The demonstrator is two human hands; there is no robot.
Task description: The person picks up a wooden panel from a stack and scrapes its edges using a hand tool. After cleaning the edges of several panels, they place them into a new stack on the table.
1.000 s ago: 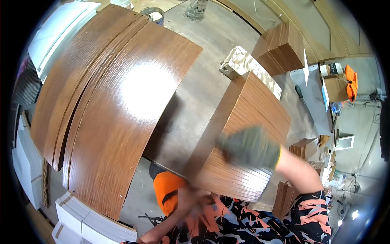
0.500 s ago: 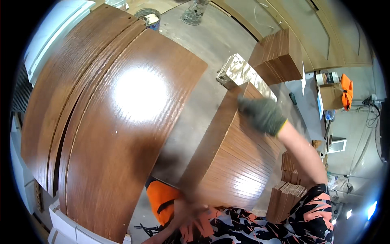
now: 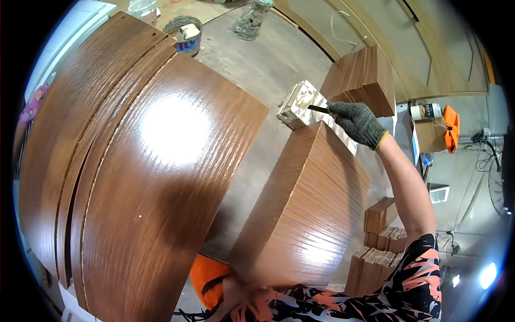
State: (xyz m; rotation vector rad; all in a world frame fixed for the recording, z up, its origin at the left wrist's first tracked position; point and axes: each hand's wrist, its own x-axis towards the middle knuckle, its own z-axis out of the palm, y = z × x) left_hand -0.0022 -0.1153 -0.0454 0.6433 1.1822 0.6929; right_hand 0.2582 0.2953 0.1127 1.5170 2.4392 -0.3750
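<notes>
My right hand (image 3: 360, 124), in a grey-green knit glove with a yellow cuff, is closed around a thin dark strip-shaped tool (image 3: 318, 109). Its tip sticks out to the left above a cream-and-brown patterned block (image 3: 307, 103). Just below stands a long stack of brown wood-grain boards (image 3: 300, 204), set on edge. At the lower edge, bare skin that looks like my left hand (image 3: 232, 294) lies beside an orange thing (image 3: 206, 279); its fingers are too blurred and hidden to read. To the left, a large glossy brown wood-grain panel (image 3: 161, 214) has a bright reflection.
Another board stack (image 3: 351, 75) stands at the back; smaller ones (image 3: 375, 268) are at right. A tin (image 3: 185, 35) and a clear, stained jar (image 3: 251, 21) sit beyond the panel. An orange bag (image 3: 451, 129) lies far right, near a white tub (image 3: 427, 111).
My right hand has moved from over the end of the board stack, up and to the right; the dark tool now shows in it. The view has shifted slightly.
</notes>
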